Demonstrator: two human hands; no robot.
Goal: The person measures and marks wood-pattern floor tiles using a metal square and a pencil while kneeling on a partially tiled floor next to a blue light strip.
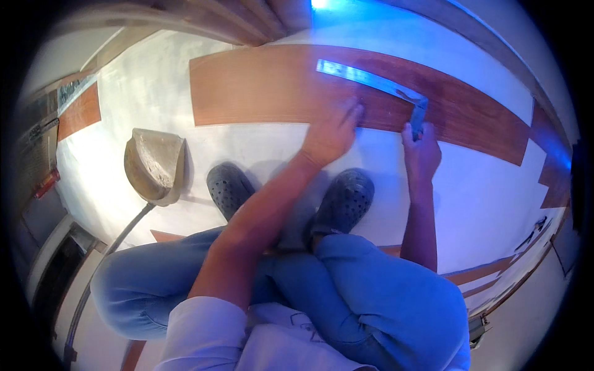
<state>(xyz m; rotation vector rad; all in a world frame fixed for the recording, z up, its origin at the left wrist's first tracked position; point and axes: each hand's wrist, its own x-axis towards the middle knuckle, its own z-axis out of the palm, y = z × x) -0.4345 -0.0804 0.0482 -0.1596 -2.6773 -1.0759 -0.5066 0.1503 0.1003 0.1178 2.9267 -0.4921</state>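
Observation:
A long reddish-brown wood plank (247, 86) lies crosswise on the white floor in front of me. On it rests a try square, its shiny metal blade (365, 77) slanting along the plank and its dark handle (418, 116) toward me. My right hand (422, 151) is closed around the handle's lower end, at the plank's near edge. My left hand (331, 136) is over the plank's near edge, left of the square. Its fingers are smeared by motion, and I cannot tell whether they hold anything.
A long-handled dustpan (154, 167) stands at the left. My dark clogs (346, 198) are between it and the plank. More brown planks lie at the far left (80, 111) and right (554, 182). Bluish light falls on the right side; folded brown cloth (241, 25) hangs at the back.

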